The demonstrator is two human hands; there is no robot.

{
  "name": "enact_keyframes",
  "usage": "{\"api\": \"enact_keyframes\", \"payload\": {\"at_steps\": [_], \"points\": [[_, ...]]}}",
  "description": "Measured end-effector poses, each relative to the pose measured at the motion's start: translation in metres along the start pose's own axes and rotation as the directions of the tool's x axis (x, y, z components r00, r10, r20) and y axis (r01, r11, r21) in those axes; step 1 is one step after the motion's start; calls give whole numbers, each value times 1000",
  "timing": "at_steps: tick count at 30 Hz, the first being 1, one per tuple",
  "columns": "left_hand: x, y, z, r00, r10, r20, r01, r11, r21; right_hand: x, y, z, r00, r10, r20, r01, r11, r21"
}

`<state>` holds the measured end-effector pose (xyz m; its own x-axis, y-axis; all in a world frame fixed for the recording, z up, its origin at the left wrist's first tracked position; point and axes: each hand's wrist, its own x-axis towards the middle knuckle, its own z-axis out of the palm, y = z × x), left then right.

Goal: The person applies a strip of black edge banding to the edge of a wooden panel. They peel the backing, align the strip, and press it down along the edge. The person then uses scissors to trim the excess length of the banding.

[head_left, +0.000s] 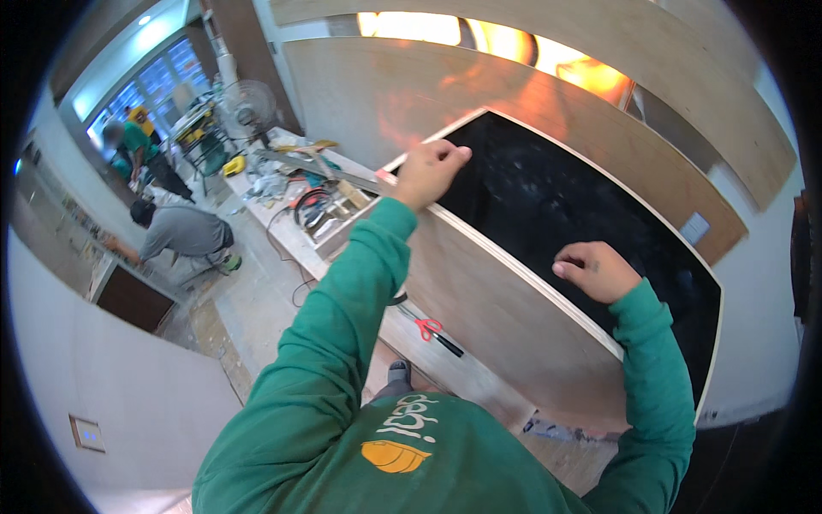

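Note:
A long black glossy panel [548, 193] with a pale wooden edge strip [531, 276] forms the top of a wooden cabinet in front of me. Over its left end, my left hand [431, 174] is closed, thumb and fingers curled together by the edge. My right hand [599, 272] is also closed, in a pinch above the middle of the black surface near the front edge. Anything in either pinch is too small or hidden to make out. Pale smudges mark the black surface.
Red-handled scissors [428, 328] and a black pen-like tool [447, 345] lie on a low ledge below. A cluttered bench [295, 193] holds tools, with a fan [247, 107] behind. One person [184, 236] crouches left; others are farther back. A glowing slot [488, 43] runs along the wall.

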<state>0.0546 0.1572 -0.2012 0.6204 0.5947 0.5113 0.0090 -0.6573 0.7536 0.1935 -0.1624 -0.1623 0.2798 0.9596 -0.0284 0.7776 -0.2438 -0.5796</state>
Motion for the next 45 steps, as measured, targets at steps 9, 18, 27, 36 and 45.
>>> {"api": "enact_keyframes", "payload": {"at_steps": [9,18,27,36,45], "points": [[3,-3,8,997,-68,39,74,982,-174,-5,-2,-3,996,92,7,-92,996,5],[0,3,1,1000,-17,12,18,998,-54,-2,-2,0,999,-45,-13,46,999,24],[-9,22,-10,992,-123,31,125,991,-54,-3,-15,1,995,97,8,-98,995,4],[-9,20,-6,997,-69,-17,68,995,-70,-5,-17,1,997,82,5,-81,996,-37],[-9,21,-7,997,-81,7,82,993,-84,-6,-15,1,998,57,-2,-58,996,-63]]}}
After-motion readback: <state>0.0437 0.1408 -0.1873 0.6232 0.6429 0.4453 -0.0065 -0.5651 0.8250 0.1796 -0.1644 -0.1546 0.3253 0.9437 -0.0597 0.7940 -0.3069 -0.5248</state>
